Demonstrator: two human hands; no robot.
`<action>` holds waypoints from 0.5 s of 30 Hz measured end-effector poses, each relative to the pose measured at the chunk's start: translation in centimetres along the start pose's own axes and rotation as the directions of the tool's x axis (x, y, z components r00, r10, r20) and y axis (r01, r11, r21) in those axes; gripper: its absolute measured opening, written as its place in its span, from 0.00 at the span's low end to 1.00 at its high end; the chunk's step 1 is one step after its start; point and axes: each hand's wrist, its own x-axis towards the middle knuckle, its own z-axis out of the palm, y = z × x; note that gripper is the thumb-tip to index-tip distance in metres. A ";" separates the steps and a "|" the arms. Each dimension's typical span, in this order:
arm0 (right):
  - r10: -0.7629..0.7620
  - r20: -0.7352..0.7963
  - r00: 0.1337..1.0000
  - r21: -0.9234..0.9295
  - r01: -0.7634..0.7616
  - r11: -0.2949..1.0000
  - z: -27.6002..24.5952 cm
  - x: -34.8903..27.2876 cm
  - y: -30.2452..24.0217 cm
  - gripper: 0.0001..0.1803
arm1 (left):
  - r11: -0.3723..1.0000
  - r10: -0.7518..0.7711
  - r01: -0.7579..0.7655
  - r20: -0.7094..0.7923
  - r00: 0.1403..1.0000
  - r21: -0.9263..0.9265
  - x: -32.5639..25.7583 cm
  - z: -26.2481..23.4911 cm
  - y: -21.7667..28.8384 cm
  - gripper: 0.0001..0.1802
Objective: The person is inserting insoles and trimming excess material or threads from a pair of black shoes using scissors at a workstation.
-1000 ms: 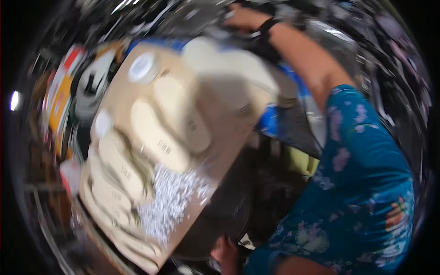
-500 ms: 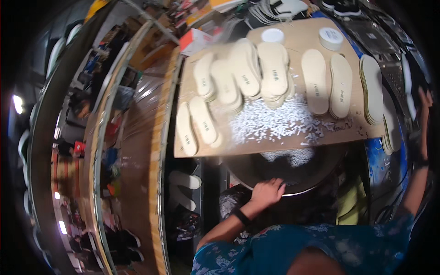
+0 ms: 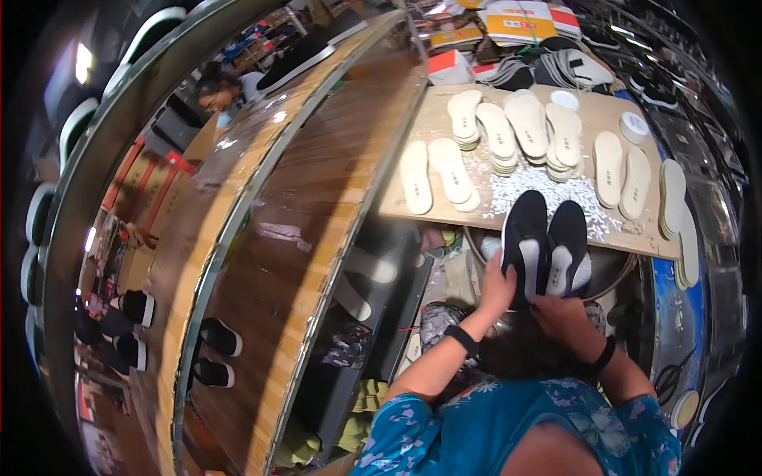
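Note:
Two black slip-on shoes lie side by side at the near edge of a wooden board (image 3: 429, 127), toes pointing away. My left hand (image 3: 498, 287) holds the heel of the left black shoe (image 3: 525, 238). My right hand (image 3: 556, 313) grips the heel of the right black shoe (image 3: 568, 246). Both shoes show pale linings. Small white scraps (image 3: 548, 186) are scattered on the board just beyond the toes. Cream insoles (image 3: 524, 127) sit in stacks and pairs farther back.
A round dark metal basin (image 3: 611, 274) lies under the shoes. A long curved wooden counter (image 3: 278, 238) runs along my left, with black shoes (image 3: 218, 337) below it. Boxes and dark shoes (image 3: 508, 28) pile up behind the board. Two white tape rolls (image 3: 635, 127) stand at the right.
The view has swung round and settled over the board. My left hand was alone near the basin; now both hands hold a pair of black shoes at the board's near edge.

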 end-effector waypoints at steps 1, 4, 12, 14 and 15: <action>0.021 0.057 0.998 0.128 -0.029 0.991 0.8 -0.3 -0.7 0.17 | 0.967 0.118 -0.109 -0.028 0.993 0.231 -0.3 0.1 -1.5 0.28; 0.268 -0.113 0.957 0.213 -0.241 0.947 0.1 -3.9 1.5 0.27 | 0.951 0.245 -0.232 -0.037 0.969 0.206 0.8 -1.2 0.6 0.23; 0.964 -0.041 0.264 -0.586 -0.787 0.191 -4.6 -34.3 17.5 0.18 | 0.837 -0.036 -0.183 0.386 0.922 0.516 3.1 1.3 8.9 0.30; 0.935 -0.028 0.354 -0.586 -0.763 0.272 -4.5 -36.7 16.8 0.16 | 0.780 -0.075 -0.123 0.287 0.955 0.613 3.6 6.3 3.4 0.22; 0.908 -0.043 0.417 -0.564 -0.760 0.322 -4.4 -38.3 16.5 0.15 | 0.711 -0.068 -0.101 0.211 0.975 0.695 3.6 8.1 1.9 0.15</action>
